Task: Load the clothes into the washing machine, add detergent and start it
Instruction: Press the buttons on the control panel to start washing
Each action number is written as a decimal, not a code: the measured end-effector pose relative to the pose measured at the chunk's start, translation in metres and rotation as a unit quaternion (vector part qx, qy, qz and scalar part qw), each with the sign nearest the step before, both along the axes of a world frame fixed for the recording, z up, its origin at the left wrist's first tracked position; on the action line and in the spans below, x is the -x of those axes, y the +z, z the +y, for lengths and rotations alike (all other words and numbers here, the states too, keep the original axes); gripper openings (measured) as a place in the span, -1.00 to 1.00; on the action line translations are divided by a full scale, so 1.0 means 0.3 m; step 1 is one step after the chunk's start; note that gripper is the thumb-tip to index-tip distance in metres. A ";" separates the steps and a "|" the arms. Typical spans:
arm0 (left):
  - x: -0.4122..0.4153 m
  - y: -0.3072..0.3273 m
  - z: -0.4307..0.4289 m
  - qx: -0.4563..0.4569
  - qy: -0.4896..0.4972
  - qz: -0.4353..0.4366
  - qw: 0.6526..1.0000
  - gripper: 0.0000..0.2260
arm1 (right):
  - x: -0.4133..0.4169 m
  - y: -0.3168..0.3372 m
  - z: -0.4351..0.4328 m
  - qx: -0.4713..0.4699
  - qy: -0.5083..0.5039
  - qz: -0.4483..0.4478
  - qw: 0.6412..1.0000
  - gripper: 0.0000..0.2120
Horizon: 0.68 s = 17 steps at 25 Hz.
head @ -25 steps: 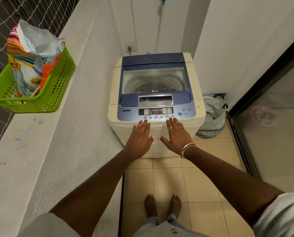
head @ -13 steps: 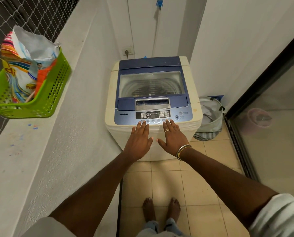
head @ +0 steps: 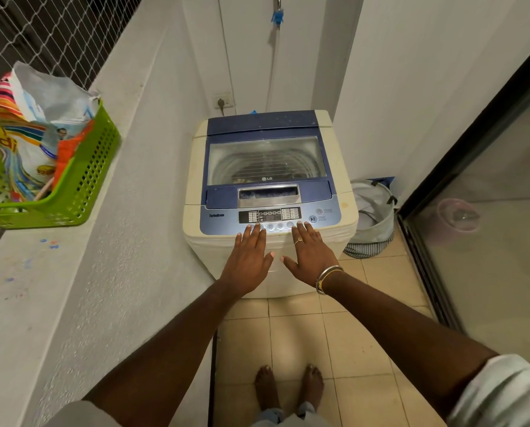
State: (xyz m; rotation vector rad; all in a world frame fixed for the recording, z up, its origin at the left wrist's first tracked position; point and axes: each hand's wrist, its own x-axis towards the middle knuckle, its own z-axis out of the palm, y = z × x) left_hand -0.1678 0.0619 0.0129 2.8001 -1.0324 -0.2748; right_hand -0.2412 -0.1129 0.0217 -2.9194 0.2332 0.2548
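A cream and blue top-loading washing machine (head: 339, 167) stands ahead with its glass lid (head: 266, 158) closed. Its control panel (head: 269, 215) runs along the front edge. My left hand (head: 249, 257) lies flat and open over the machine's front, fingertips at the row of buttons. My right hand (head: 309, 252), with a ring and bangles, is flat beside it, fingers reaching the buttons too. A grey laundry bag (head: 371, 217) sits on the floor right of the machine. A colourful detergent bag (head: 35, 124) stands in a green basket (head: 81, 186) on the left ledge.
A white ledge (head: 72, 272) with netting behind runs along the left. A glass sliding door (head: 488, 241) closes off the right. A wall socket (head: 222, 101) and a tap with hose (head: 276, 18) are behind the machine. My bare feet stand on beige tiles (head: 365, 349).
The view has tilted up and shifted slightly, so the machine sits lower in frame. Both hands stay flat at the front panel, barely moved.
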 end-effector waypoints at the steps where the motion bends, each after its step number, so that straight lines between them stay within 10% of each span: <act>1: 0.001 -0.001 -0.002 -0.002 -0.001 0.000 1.000 -0.41 | 0.002 0.000 -0.002 0.002 -0.001 0.000 1.000 -0.21; 17: -0.003 -0.003 -0.018 -0.004 -0.004 -0.005 1.000 -0.41 | 0.007 -0.015 -0.010 -0.003 -0.008 0.001 1.000 -0.22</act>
